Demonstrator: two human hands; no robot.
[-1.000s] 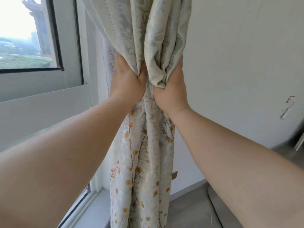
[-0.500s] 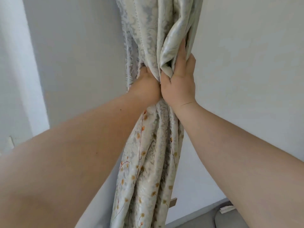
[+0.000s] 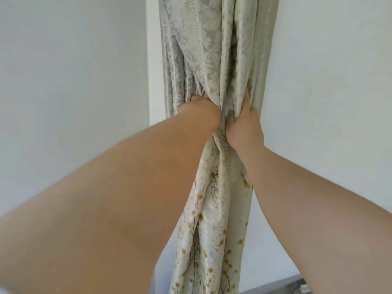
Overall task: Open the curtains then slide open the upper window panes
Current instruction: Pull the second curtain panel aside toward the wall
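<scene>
Against the plain white wall, the left hand and right hand both clench the gathered, pale-green patterned satin curtain, fingers closed around its folds.

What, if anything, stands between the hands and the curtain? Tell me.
Nothing visible. The left hand and the right hand are both already on the curtain, pressed into its gathered folds side by side at its pinched middle, against the wall.
</scene>
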